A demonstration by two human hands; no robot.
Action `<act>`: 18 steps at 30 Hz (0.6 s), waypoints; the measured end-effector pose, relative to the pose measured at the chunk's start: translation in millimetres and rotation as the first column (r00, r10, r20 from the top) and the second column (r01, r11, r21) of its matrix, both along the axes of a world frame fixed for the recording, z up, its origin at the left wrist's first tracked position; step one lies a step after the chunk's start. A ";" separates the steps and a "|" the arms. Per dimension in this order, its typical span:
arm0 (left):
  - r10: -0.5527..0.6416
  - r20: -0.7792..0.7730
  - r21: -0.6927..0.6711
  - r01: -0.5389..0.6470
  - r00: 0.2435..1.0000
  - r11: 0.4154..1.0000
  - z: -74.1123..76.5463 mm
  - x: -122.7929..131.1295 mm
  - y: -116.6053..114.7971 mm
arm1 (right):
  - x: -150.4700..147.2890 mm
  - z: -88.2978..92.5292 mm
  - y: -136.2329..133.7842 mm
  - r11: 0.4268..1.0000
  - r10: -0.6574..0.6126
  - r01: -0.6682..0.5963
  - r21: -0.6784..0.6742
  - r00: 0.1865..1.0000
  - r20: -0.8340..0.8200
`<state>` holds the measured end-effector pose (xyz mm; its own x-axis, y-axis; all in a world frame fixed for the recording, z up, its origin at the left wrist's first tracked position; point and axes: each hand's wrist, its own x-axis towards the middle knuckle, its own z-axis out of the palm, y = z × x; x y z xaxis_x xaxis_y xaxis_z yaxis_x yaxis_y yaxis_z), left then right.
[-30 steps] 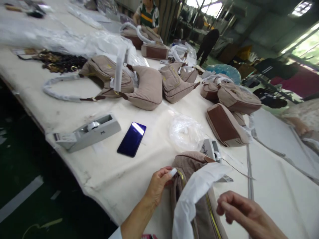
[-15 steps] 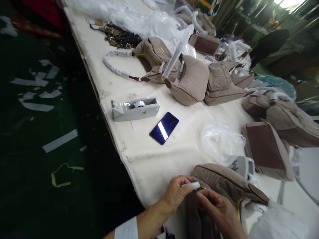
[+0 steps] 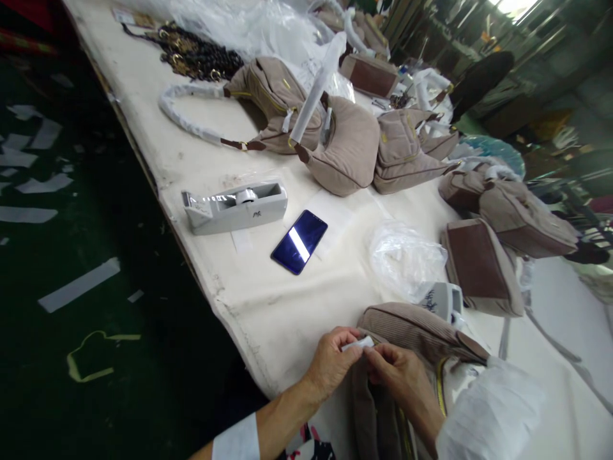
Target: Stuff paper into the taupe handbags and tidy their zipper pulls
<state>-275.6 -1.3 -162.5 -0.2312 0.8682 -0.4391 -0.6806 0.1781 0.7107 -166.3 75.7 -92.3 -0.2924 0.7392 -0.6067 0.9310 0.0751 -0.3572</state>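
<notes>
A taupe corduroy handbag (image 3: 407, 326) with yellow zips lies at the table's front edge, partly under both hands. My left hand (image 3: 332, 358) pinches a small white wrapped piece (image 3: 359, 344), which looks like paper or foam around a zip pull. From the right, my right hand (image 3: 395, 370) has its thumb and fingers closed at the other end of that white piece. The zip pull itself is hidden by the wrap and fingers. White wrapping (image 3: 493, 409) covers the bag's strap near my right forearm.
A grey tape dispenser (image 3: 237, 211) and a phone (image 3: 299, 243) lie beyond my hands. Several taupe handbags (image 3: 345, 150) stand farther back. Crumpled clear plastic (image 3: 405, 259) and a second dispenser (image 3: 443, 300) sit nearby. Black chains (image 3: 196, 54) lie at the back left; paper scraps litter the green floor.
The view has shifted, so the table things appear farther left. My right fingers have come up against the white piece; my left hand keeps its pinch.
</notes>
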 end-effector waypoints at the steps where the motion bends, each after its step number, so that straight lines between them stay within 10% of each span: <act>1: 0.000 0.011 -0.009 0.000 1.000 1.000 0.6 0.0 1.0 | 1.0 -0.3 1.2 1.000 0.005 -0.005 -0.013 1.000 -0.006; 12: -0.092 0.308 -0.161 0.147 0.947 0.976 6.8 8.2 6.3 | 7.1 -11.0 -8.7 0.980 0.119 -0.121 0.155 0.993 0.021; 18: -0.073 -0.071 -0.165 0.061 0.995 0.984 12.4 2.5 -2.3 | 2.7 6.2 -3.2 0.990 0.132 -0.136 0.044 0.986 0.099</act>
<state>-273.0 -3.5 -150.1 -0.2133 0.8011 -0.5592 -0.6084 0.3390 0.7176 -163.6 72.5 -86.1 -0.3330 0.7276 -0.5997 0.9411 0.2170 -0.2593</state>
